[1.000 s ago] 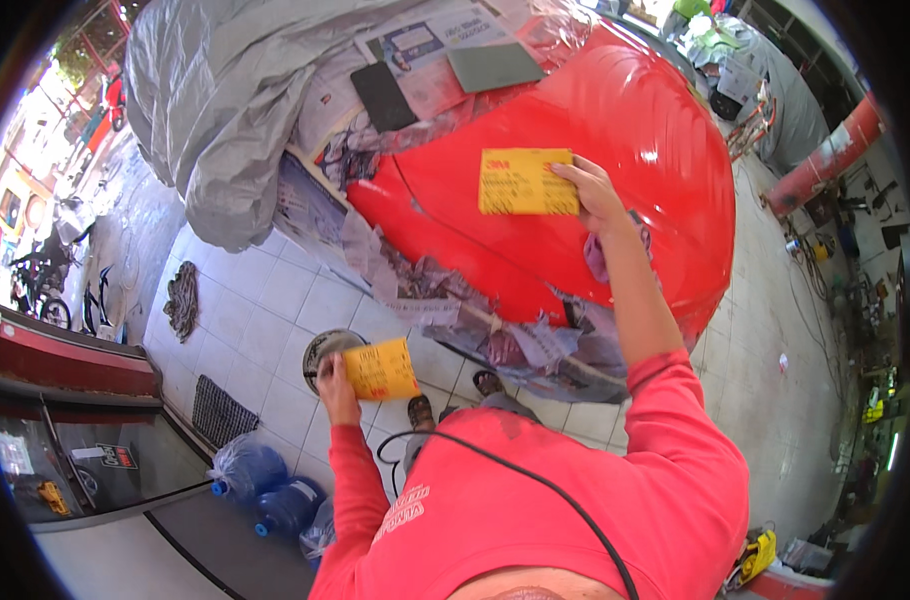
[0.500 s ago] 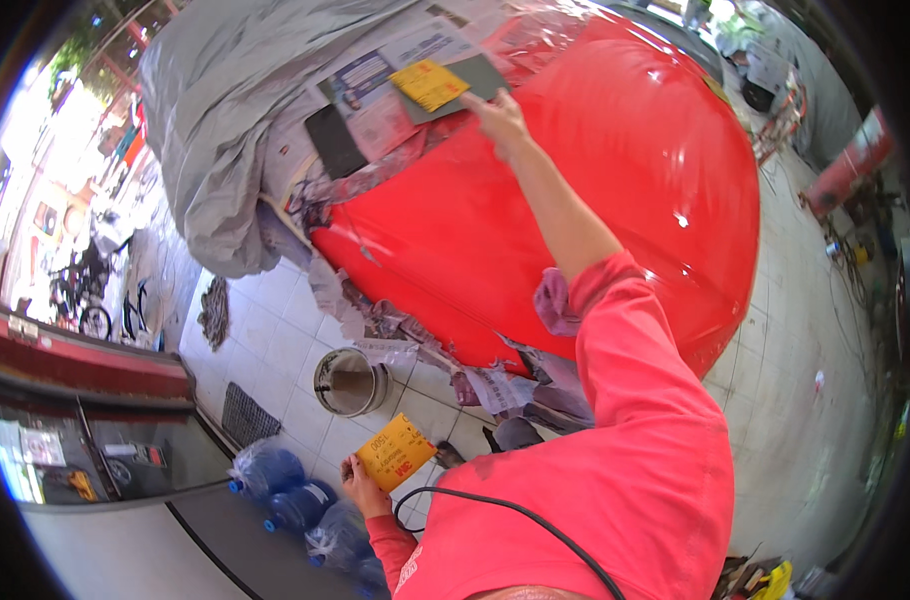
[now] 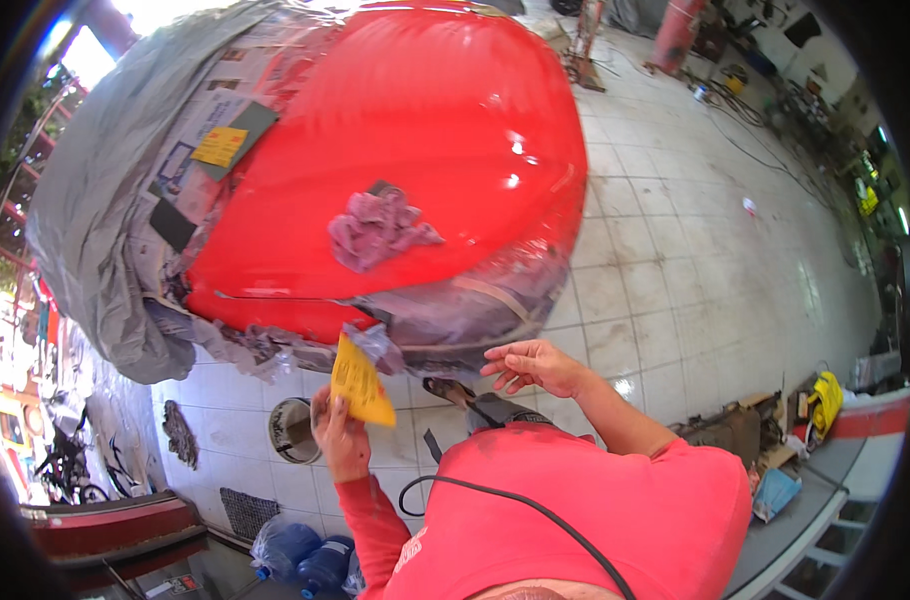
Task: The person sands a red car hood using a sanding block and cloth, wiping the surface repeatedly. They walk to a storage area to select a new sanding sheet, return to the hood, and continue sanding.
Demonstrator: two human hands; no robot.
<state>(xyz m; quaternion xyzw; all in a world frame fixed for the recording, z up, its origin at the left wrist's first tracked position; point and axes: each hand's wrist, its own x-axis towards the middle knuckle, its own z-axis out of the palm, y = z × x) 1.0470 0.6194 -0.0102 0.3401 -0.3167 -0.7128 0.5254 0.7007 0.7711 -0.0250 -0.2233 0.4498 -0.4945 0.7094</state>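
Observation:
My left hand (image 3: pixel 343 438) grips a yellow-backed sheet of sandpaper (image 3: pixel 359 382), held up in front of the car's near edge. Fingers loosely apart and slightly curled, my right hand (image 3: pixel 537 368) hovers in front of my body with nothing in it. Beyond both hands lies the glossy red car hood (image 3: pixel 425 110). A crumpled purple rag (image 3: pixel 377 230) rests on it, with a small dark piece partly under the rag. On the newspaper masking at the hood's left lie a second yellow sheet (image 3: pixel 220 146), a grey-green sheet (image 3: pixel 247 134) and a dark sheet (image 3: pixel 173 226).
A grey cover (image 3: pixel 105 210) drapes the car's left part. Torn plastic and paper hang along its near edge. A bucket (image 3: pixel 293 432) stands on the tiled floor (image 3: pixel 665 290), near a dark mat (image 3: pixel 247 512) and blue water jugs (image 3: pixel 325 565). Clutter with a yellow bag (image 3: pixel 825 405) sits at right.
My right hand has come back from the sheets beside the hood to in front of my body. The sandpaper in my left hand is raised and turned. My view has swung right.

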